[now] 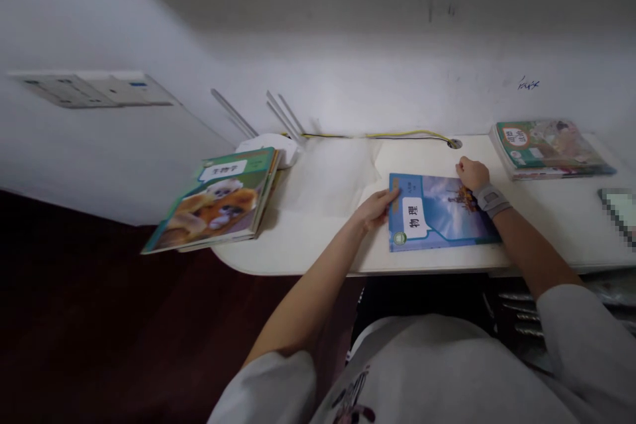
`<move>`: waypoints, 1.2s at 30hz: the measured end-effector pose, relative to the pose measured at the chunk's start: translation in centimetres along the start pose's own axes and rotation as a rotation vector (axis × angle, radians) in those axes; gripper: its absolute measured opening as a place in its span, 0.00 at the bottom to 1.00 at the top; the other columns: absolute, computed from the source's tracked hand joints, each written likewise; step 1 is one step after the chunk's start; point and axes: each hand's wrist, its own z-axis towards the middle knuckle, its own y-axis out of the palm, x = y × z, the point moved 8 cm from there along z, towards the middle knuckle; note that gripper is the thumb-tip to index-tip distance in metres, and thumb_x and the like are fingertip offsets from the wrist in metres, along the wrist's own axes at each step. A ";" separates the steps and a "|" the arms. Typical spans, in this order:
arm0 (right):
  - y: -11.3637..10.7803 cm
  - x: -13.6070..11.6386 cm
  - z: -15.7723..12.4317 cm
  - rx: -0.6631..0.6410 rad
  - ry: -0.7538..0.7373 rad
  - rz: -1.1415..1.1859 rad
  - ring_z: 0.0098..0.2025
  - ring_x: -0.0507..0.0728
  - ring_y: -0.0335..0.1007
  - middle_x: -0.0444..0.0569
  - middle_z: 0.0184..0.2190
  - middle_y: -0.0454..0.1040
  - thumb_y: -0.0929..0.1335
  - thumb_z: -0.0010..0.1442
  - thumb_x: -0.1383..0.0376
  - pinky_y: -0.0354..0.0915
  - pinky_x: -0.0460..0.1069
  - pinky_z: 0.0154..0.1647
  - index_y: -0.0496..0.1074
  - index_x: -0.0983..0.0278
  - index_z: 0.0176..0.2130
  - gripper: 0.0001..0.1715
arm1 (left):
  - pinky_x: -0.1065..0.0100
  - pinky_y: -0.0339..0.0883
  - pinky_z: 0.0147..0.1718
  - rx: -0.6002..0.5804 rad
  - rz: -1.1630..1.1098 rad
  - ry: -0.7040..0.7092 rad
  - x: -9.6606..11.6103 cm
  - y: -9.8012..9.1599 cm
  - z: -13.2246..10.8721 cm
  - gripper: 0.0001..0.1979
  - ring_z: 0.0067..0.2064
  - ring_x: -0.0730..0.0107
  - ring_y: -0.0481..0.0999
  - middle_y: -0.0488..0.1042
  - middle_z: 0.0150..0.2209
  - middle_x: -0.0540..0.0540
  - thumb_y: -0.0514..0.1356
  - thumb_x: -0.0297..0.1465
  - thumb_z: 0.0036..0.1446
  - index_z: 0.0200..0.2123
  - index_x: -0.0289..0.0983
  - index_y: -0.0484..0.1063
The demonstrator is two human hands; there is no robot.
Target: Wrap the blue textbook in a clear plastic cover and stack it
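Note:
A blue book [442, 212] with a sky picture and a white title label lies flat on the white desk [308, 245], turned sideways. My left hand [376, 207] grips its left edge, with the thumb at the cover's upper left corner. My right hand [473, 174], with a grey band on the wrist, rests curled at the book's upper right edge. Its fingers are bent in, and whether they pinch anything is hidden.
Books with a monkey cover [218, 202] overhang the desk's left end, beside a white router [268, 144]. A second book stack [551, 146] lies at the back right. A cable [407, 134] runs along the wall to a round hole. A pixelated device [621, 209] sits far right.

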 end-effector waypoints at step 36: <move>-2.1 -5.3 -5.5 -0.029 -0.514 0.368 0.33 0.55 0.63 0.51 0.28 0.71 0.57 0.65 0.53 0.54 0.48 0.34 0.70 0.64 0.28 0.25 | 0.76 0.65 0.26 -0.105 -0.202 0.030 1.1 2.7 -1.5 0.11 0.26 0.77 0.71 0.74 0.25 0.50 0.69 0.33 0.44 0.29 0.34 0.71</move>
